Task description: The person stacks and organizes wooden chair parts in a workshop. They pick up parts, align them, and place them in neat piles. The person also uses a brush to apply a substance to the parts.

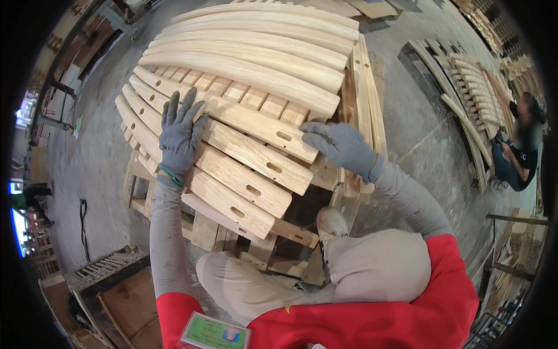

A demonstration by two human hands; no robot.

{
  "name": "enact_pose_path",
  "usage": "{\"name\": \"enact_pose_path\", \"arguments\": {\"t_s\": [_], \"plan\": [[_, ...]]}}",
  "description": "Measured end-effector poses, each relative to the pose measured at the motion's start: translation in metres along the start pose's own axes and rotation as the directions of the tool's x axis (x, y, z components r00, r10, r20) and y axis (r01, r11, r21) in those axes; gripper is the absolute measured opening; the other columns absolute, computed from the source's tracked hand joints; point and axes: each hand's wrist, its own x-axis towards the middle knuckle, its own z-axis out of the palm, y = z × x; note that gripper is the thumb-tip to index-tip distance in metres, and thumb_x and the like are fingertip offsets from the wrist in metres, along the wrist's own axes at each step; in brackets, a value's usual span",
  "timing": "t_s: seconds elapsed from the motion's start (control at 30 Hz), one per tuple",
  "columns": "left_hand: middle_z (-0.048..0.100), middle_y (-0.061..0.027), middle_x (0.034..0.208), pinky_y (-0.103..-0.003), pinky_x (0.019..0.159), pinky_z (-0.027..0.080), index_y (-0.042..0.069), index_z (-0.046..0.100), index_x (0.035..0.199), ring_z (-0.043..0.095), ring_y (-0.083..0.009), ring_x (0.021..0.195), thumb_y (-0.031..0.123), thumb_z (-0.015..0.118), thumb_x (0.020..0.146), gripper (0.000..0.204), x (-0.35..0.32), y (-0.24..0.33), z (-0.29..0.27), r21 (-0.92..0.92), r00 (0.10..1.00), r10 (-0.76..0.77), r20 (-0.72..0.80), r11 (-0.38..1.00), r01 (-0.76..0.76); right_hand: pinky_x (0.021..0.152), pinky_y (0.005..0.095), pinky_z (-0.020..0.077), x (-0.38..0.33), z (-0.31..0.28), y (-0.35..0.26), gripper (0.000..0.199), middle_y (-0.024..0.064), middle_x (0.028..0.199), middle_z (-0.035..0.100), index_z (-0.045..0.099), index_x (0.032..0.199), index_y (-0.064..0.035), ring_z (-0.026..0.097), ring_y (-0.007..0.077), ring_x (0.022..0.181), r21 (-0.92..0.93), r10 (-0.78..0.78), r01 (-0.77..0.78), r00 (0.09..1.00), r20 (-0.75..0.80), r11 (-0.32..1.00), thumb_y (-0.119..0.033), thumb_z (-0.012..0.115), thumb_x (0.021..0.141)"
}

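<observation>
My left hand, in a grey glove, lies across the curved pale wooden slats, its fingers stretched out over the upper slotted one. The right hand, gloved alike, grips the right end of that slotted wooden slat; its thumb is hard to make out. Below it lie several similar slats, side by side, with an oval slot near the right end and small round holes toward the left. Beyond my hands, smooth slats without visible slots rest on a layer of short cross pieces.
Wooden pallet supports stand under the stack, close to my bent knees. Long boards run along its right side. Another slat pile is at the right, where a person sits. A wooden box stands at the lower left.
</observation>
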Motion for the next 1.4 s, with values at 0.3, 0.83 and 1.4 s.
{"name": "enact_pose_path", "arguments": {"t_s": [0.3,0.83,1.4], "plan": [[0.063,-0.0153,0.102,-0.037,0.089,0.039,0.004,0.061,0.111,0.055,-0.0312,0.1,0.029,0.046,0.096,0.033,0.032,0.005,0.01,-0.427,0.944,-0.276,0.18,0.843,0.328,0.091,0.0366,0.0429,0.037,-0.018,0.022,0.041,0.0097,0.115,0.056,0.053,0.125,-0.0121,0.053,0.0263,0.107,-0.914,-0.612,0.263,0.791,0.019,0.31,-0.009,0.056,0.084],[0.063,-0.0156,0.101,-0.034,0.077,0.046,0.002,0.062,0.108,0.061,-0.0273,0.089,0.03,0.048,0.096,0.034,0.035,-0.001,0.028,-0.373,0.931,-0.363,-0.018,0.867,0.331,0.098,0.0307,0.0398,0.032,-0.026,0.034,0.044,0.0126,0.118,0.059,0.057,0.124,-0.0072,0.055,0.0228,0.11,0.206,-0.194,0.22,0.971,-0.137,0.954,-0.016,0.064,0.081],[0.057,-0.0171,0.121,-0.034,0.089,0.046,0.0,0.061,0.114,0.058,-0.0298,0.106,0.032,0.048,0.096,0.038,0.036,0.002,0.036,-0.338,0.947,-0.318,-0.05,0.897,0.284,0.087,0.0312,0.0473,0.072,-0.059,0.047,0.048,0.0077,0.118,0.056,0.053,0.127,-0.0073,0.056,0.0222,0.105,-0.868,-0.68,0.311,0.732,-0.042,0.388,-0.017,0.064,0.081]]}}
